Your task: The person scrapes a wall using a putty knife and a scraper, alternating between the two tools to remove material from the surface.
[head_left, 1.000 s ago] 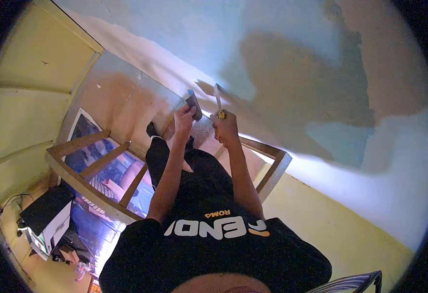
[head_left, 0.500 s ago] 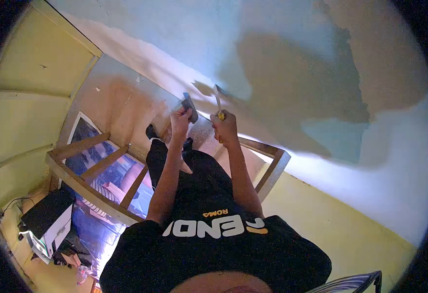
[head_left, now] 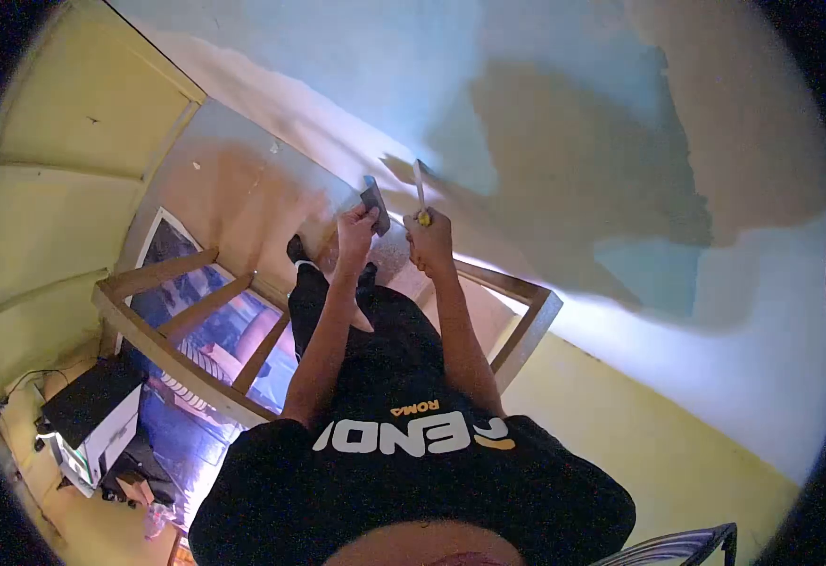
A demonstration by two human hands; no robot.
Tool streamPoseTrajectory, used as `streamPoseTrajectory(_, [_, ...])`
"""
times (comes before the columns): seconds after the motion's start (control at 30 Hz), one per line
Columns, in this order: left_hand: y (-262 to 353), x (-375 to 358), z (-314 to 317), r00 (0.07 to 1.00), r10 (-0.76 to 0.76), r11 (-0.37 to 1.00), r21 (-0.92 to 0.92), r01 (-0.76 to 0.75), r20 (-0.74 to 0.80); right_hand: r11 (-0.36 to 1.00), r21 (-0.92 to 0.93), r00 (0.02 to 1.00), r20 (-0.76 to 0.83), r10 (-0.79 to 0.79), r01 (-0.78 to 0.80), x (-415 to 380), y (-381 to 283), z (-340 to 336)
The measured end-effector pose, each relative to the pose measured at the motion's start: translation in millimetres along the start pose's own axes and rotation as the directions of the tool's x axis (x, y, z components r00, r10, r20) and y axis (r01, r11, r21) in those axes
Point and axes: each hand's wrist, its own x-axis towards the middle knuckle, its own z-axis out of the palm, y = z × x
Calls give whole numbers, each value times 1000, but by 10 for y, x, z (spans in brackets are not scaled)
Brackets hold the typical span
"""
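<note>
Right hand (head_left: 430, 243) wrapped round yellow-handled scraper (head_left: 421, 196) — blade toward wall (head_left: 564, 123); left hand (head_left: 354, 234) pinching plate (head_left: 374, 201) — long axis slanted.

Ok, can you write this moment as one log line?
left hand: holds dark flat plate | right hand: grips bladed tool | tool touching patchy wall: cannot tell

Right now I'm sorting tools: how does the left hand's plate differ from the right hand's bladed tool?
The plate looks broad and dark; the bladed tool shows a slim, pale blade. The bladed tool shows a yellow part; the plate shows none. Both are held, by left hand and right hand.
</note>
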Motion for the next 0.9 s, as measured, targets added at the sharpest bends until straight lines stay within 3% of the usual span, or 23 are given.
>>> streamPoseTrajectory(0.07, [-18, -3, -4, 1000, -12, 999, -50, 12, 1, 999, -44, 999, -19, 26, -26, -46, 27, -54])
streamPoseTrajectory(0.1, [4, 21, 6, 1000, -3, 999, -36, 4, 16, 999, 26, 999, 11, 31, -31, -66, 3, -85])
streamPoseTrajectory(0.27, [53, 15, 54, 1000, -3, 998, -55, 3, 8, 987, -75, 990, -3, -142, 142, 217, 198, 98])
streamPoseTrajectory(0.4, [8, 110, 35, 999, 27, 998, 59, -26, -31, 999, -35, 1000, -4, 13, -14, 41, 70, -31])
streamPoseTrajectory(0.47, [24, 90, 35, 1000, 26, 999, 39, -26, 5, 996, -51, 997, 9, -75, 76, 114, 105, 84])
streamPoseTrajectory(0.63, [120, 28, 75, 1000, 28, 999, -40, -27, 12, 999, 1, 999, -38, 33, -33, -62, 2, -40])
streamPoseTrajectory(0.73, [11, 95, 38, 1000, 22, 998, -55, -21, 8, 996, -37, 996, -19, -84, 83, 117, 98, 98])
streamPoseTrajectory(0.77, [-22, 141, 12, 1000, 14, 998, -55, -14, 5, 998, 23, 998, -20, -58, 58, 171, 200, 179])
streamPoseTrajectory(0.9, [291, -34, 149, 1000, 17, 999, 50, -19, 23, 999, -35, 1000, -17, 2, -2, -76, -15, -50])
